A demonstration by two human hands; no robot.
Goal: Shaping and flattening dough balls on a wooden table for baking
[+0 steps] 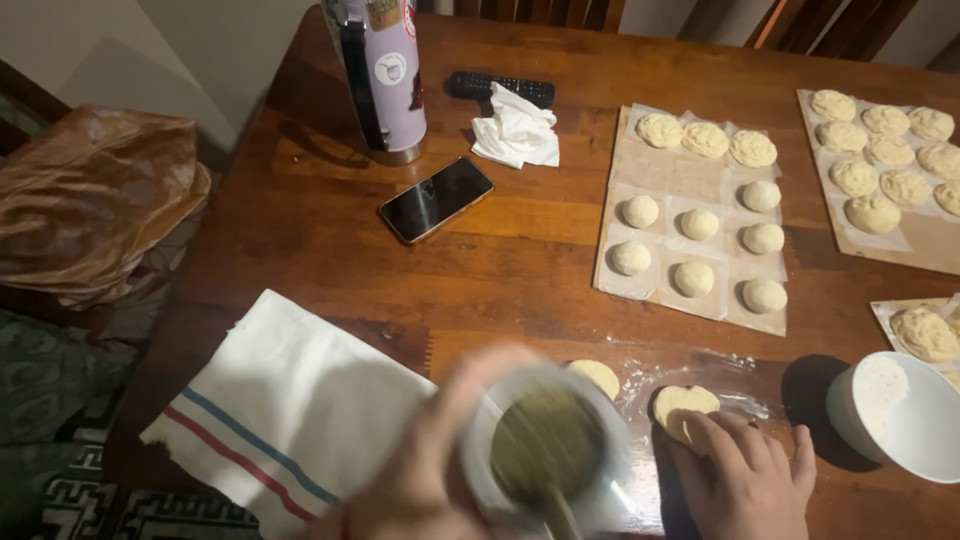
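Two hands at the bottom edge, so going left to right: a striped white towel [285,410] lies flat on the wooden counter [520,260], probably kept handy for wiping. The left hand [430,470] is blurry but wrapped around a white cup of greenish filling [545,445], tilted so you see inside. Beside it, a small dough piece [597,375] sits on plastic wrap. The right hand [745,475] lies open, fingers pressing a flattened dough disc [682,405] to hold it down. Far right, a white flour bowl [905,420]; shaped dough balls on parchment [690,190] wait behind.
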